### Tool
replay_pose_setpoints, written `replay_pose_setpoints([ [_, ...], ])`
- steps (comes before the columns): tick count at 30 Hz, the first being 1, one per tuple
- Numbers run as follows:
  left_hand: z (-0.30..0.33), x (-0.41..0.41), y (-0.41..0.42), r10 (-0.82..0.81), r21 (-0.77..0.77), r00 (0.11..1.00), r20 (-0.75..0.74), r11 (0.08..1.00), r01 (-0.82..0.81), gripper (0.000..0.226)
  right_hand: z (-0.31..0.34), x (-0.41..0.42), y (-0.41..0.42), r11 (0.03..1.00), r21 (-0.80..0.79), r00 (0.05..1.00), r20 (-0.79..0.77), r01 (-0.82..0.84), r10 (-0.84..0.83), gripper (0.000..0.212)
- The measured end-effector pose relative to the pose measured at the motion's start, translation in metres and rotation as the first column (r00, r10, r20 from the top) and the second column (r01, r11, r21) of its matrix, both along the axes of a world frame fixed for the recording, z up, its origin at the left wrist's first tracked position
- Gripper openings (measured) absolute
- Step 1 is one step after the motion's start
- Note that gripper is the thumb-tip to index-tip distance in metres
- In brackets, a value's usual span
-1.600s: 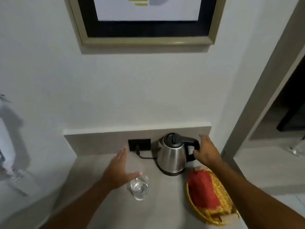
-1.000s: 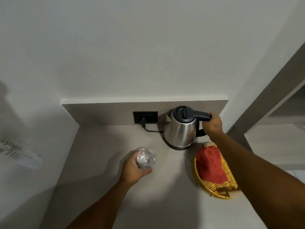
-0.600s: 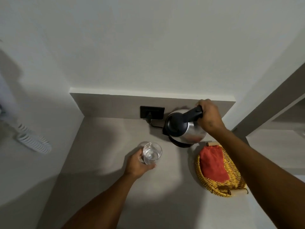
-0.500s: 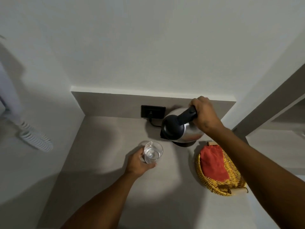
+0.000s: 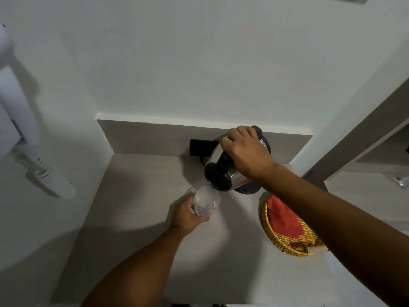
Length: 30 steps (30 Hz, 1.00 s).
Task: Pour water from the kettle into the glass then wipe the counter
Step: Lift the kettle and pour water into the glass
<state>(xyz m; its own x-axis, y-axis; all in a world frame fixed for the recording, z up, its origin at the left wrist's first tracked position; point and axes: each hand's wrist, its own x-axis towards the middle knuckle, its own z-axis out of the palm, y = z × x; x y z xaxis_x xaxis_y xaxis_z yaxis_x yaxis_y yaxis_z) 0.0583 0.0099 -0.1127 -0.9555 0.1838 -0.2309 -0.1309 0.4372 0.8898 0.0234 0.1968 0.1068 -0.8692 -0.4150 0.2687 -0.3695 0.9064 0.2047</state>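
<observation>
Head view — what are we holding?
— Our right hand [image 5: 247,155] is wrapped around the handle of the kettle [image 5: 230,173], tipped lid-down over the glass [image 5: 206,203].
— And the glass?
— Our left hand [image 5: 188,216] grips it on the counter [image 5: 137,218], beside a basket [image 5: 285,242] holding a red cloth [image 5: 283,218].

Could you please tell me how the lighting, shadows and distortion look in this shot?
Head view: dim, soft light; the arms cast broad shadows across the grey counter; a small glare streak shows on the tilted steel kettle with black lid; wide-angle lens bends the walls; the clear glass tumbler looks slightly blurred.
</observation>
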Motion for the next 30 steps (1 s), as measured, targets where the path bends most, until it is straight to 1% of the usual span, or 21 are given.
replay_pose_setpoints([
  [4,0.0,-0.001,-0.002,0.031,-0.025,1.0,0.002,0.999,-0.031,0.065,0.004,-0.006,-0.007,0.997,0.083,1.0,0.011,-0.005,0.004,0.013],
  [9,0.004,0.0,-0.002,0.03,-0.016,0.999,0.027,0.999,-0.03,0.062,0.011,-0.005,-0.012,0.987,0.161,1.0,-0.003,-0.015,0.016,0.013],
  [13,0.008,0.001,0.001,0.028,0.004,0.998,0.057,1.0,-0.028,0.066,0.022,-0.004,-0.013,0.988,0.153,1.0,-0.028,-0.001,0.006,0.01],
  [18,0.011,0.002,0.001,0.007,0.019,0.999,0.053,1.0,-0.008,0.067,0.031,-0.002,-0.014,0.988,0.153,0.999,-0.032,0.022,-0.017,0.008],
  [21,0.012,0.003,0.002,0.013,0.049,0.998,0.06,0.999,-0.016,0.069,0.033,0.0,-0.013,0.987,0.155,0.999,-0.03,0.037,-0.033,0.009],
  [26,0.014,0.004,0.002,0.009,0.07,0.999,0.054,0.997,-0.013,0.064,0.035,0.003,-0.01,0.985,0.157,0.998,-0.025,0.065,-0.062,0.01],
  [30,0.015,0.004,0.003,0.018,0.086,0.998,0.059,0.996,-0.023,0.067,0.037,0.003,-0.01,0.985,0.154,0.997,-0.028,0.078,-0.075,0.012],
])
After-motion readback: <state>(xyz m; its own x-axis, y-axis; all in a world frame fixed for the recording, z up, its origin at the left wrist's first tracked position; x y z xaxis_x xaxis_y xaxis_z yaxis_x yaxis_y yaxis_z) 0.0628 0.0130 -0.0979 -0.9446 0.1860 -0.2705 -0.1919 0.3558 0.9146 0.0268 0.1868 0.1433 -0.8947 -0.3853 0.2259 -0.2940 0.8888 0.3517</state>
